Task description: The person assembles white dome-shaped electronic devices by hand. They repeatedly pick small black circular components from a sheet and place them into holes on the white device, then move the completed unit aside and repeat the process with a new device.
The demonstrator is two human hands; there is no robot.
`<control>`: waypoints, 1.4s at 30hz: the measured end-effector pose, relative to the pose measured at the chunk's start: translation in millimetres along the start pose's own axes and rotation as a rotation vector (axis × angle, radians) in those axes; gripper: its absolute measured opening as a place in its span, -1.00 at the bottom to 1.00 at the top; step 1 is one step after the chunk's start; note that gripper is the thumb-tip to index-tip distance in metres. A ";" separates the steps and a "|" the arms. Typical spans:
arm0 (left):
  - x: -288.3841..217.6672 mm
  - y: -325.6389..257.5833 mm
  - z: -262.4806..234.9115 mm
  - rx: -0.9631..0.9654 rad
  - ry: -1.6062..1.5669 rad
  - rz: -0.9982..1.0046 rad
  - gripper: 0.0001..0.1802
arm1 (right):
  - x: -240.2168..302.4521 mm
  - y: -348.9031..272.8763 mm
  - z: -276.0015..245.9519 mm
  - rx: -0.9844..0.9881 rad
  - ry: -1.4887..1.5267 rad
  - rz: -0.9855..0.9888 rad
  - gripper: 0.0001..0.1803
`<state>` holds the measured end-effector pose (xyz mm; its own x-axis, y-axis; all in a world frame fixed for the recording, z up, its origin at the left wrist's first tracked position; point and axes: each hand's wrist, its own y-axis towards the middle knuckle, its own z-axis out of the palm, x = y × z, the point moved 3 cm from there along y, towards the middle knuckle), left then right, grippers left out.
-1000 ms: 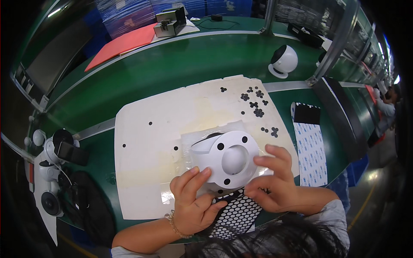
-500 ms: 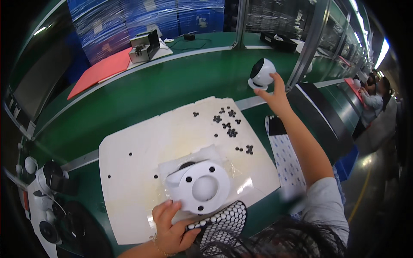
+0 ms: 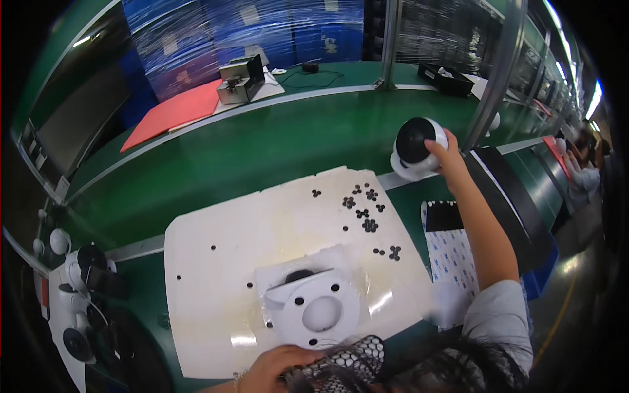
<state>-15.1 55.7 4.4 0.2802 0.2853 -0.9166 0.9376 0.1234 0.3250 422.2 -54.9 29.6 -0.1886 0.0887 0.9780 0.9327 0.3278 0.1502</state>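
Note:
A round white camera with a black face (image 3: 414,140) and a white base is in my right hand (image 3: 447,156), held up over the far green surface, with the fingers around its right side. My left hand (image 3: 278,368) is low at the front, closed on the left edge of a black sheet with rows of white dots (image 3: 357,357); its fingertips are partly hidden. Just beyond it, a second white device (image 3: 350,316) lies with its ring-shaped base up on clear plastic wrap, three black round pads on the ring. Under it is a large white board (image 3: 216,301).
Several small black round pads (image 3: 370,226) are scattered on the board. A white-and-blue printed strip (image 3: 451,252) lies to the right. More white cameras (image 3: 77,337) with cables stand at the left. Beyond the green surface are a metal box (image 3: 239,82), red sheet (image 3: 173,114) and metal post (image 3: 501,72).
My right hand has brought the camera nearer, turning its black face more toward me. My left hand has drawn back from the device on the board, and the whole view has shifted slightly.

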 end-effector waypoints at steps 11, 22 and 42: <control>3.2 -12.0 2.4 -0.261 0.156 -0.086 -0.68 | 57.2 -168.8 25.4 0.285 -0.262 -0.738 -0.36; 0.5 -13.1 8.0 -0.306 0.222 0.052 -0.77 | 78.9 -289.4 84.2 0.684 -0.321 -1.134 -0.74; 9.5 -11.6 13.8 -0.295 0.671 0.323 -0.65 | 49.5 -253.7 72.2 0.686 -0.301 -0.714 -0.91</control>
<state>-20.4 43.8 -11.3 0.2572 0.8493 -0.4611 0.7117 0.1563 0.6848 154.1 -65.8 29.4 -0.7860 -0.1364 0.6030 0.2158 0.8535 0.4743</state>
